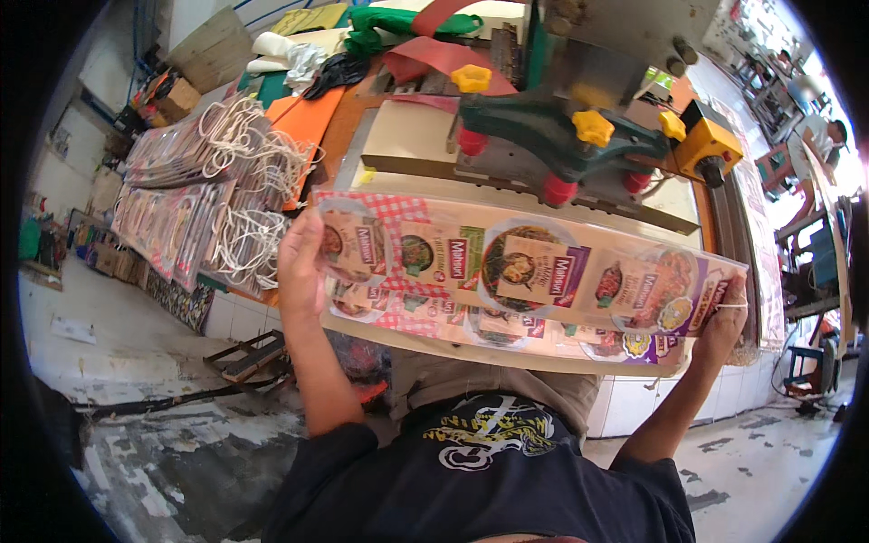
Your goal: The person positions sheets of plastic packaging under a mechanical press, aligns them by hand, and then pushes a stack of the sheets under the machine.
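My left hand (301, 262) is closed on the left end of a long, glossy printed food banner strip (444, 262). My right hand (721, 328) grips the same strip's right end, where a bit of white cord shows by the fingers. The strip carries pictures of dishes and a red checked pattern, and it tilts down slightly to the right. Below its near edge a second, matching printed strip (434, 312) lies on the pale machine bed (507, 357). The fingers behind the held strip are partly hidden.
Just beyond the strip stands a press with a dark green arm (534, 127), yellow knobs and a yellow control box (709, 145). At left, stacked printed strips (172, 195) trail tangled white cords (249, 154). Red sheeting (444, 65) lies behind. Another person (824, 140) is at far right.
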Action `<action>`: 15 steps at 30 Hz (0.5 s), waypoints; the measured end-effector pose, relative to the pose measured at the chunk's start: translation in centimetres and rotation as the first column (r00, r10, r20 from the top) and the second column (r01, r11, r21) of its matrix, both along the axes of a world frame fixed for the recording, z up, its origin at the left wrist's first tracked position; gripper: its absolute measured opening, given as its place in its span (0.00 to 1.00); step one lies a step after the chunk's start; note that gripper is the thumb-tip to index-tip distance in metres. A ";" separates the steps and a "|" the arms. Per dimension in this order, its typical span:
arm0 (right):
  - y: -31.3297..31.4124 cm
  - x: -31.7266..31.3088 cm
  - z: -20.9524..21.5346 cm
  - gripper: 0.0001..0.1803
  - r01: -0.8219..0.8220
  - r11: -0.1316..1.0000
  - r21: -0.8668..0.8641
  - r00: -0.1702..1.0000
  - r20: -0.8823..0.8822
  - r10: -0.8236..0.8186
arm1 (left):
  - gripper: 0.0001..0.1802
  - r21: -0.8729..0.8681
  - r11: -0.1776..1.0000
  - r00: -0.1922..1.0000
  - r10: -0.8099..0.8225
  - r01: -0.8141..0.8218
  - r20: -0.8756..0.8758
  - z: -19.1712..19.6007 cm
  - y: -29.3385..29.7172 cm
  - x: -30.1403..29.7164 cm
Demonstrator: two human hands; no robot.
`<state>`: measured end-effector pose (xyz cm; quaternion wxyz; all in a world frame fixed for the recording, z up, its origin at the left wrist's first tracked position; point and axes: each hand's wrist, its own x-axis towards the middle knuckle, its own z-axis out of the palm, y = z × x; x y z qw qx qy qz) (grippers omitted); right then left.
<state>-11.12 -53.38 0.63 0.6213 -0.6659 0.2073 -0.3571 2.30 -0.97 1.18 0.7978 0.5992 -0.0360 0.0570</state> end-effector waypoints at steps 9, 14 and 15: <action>1.6 -0.1 0.4 0.21 -0.084 0.993 0.080 0.996 0.000 0.084 | 0.21 0.020 0.974 0.973 0.228 -0.227 -0.032 -0.9 -0.9 0.8; 2.5 -0.7 0.3 0.24 -0.095 0.978 0.185 0.995 0.042 0.089 | 0.18 -0.092 0.971 0.975 0.217 -0.221 -0.052 -0.3 -1.8 -0.6; 2.9 -1.0 0.4 0.23 -0.068 0.978 0.196 0.997 0.035 0.062 | 0.16 -0.102 0.966 0.970 0.235 -0.240 -0.060 -0.6 -1.7 -0.8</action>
